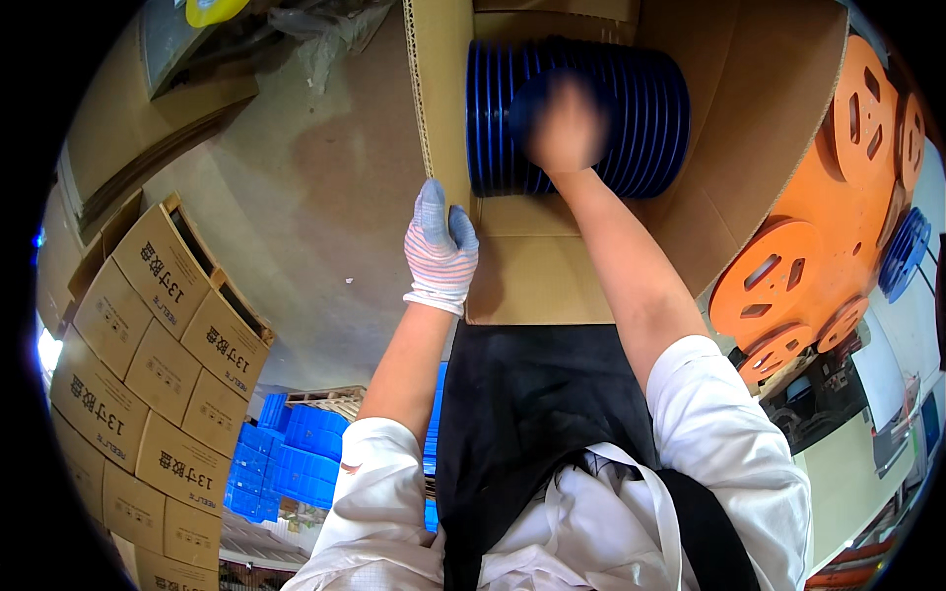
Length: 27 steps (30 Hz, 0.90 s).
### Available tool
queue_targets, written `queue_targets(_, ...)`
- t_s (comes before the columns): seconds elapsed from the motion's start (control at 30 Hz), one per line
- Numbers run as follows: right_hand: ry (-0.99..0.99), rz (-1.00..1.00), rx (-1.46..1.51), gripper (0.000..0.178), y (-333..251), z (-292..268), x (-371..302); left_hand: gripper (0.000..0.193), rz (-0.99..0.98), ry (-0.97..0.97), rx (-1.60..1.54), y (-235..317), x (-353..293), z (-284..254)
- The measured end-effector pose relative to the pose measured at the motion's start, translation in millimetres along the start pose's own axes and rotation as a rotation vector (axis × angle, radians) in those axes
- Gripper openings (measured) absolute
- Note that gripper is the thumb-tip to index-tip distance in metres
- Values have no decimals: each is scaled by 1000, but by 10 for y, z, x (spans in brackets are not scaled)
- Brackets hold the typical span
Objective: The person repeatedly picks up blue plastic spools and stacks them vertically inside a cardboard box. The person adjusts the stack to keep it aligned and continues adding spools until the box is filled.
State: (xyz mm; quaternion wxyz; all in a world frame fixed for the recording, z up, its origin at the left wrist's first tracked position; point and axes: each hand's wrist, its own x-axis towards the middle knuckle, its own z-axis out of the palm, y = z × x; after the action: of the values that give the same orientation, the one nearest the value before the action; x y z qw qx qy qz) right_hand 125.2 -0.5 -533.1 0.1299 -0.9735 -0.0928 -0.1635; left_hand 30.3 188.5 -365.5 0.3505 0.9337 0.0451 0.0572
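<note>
An open cardboard box point(537, 281) stands in front of me, with a row of dark blue plastic reels point(650, 123) lying on their sides in it, packed face to face. My left hand point(440, 254), in a striped glove with grey-blue fingertips, grips the box's left wall at its near edge, the thumb apart from the fingers on the inner side. My right hand point(570, 128) reaches into the box over the middle of the reels. It is blurred, so its fingers and whatever they may hold cannot be made out.
Stacked printed cartons point(148, 364) rise at the left, with blue plastic crates point(305, 443) beyond them. Close by on the right is a large orange rack with round slotted discs point(774, 276). More blue reels point(904, 254) hang behind it. A pale green worktop point(847, 492) lies lower right.
</note>
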Motion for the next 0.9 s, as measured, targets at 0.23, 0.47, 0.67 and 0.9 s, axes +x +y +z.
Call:
queue_targets(0.23,-601,168,-7,29,-272,-518,129,71,-46,-13,26,-53,-67,-43)
queue_targets(0.47,-457,441,169,30,-395,-961,254,73,-61,-35,21,25,-29,-40)
queue_targets(0.67,-14,969,1099,33,-347,-2011,287,72,-92,-67,49,22,-60,-11)
queue_targets(0.9,269,1068,1185,23,1,-3679,-39,71,-110,-86,61,28,-44,-45)
